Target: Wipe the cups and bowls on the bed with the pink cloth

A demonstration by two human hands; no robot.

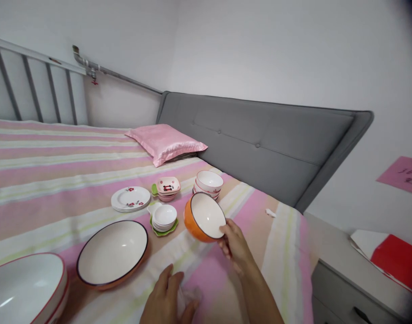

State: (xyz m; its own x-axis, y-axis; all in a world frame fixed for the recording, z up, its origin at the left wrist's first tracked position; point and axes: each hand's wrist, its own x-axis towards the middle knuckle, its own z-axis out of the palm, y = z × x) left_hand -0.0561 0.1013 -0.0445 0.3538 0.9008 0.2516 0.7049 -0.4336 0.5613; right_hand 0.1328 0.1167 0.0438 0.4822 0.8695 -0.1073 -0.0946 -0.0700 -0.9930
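Observation:
My right hand [236,243] grips the rim of an orange bowl [195,225] with a white inside and dark rim, tilted and held above the bed. Low in the view, my left hand [167,294] has curled fingers around what looks like a crumpled white tissue [190,299], partly hidden and blurred. Just beyond the orange bowl is a stack of white bowls with red rims [209,181]. To its left sit small white dishes [165,215] on a green leaf-shaped dish [165,232], and pink handled dishes [168,186].
White flowered plates [130,198], a wide dark-rimmed bowl [113,254] and large red-rimmed bowls [27,283] stand on the striped bedspread [57,180]. A pink pillow [167,141] lies by the grey headboard [260,135]. A bedside cabinet [344,288] is at right.

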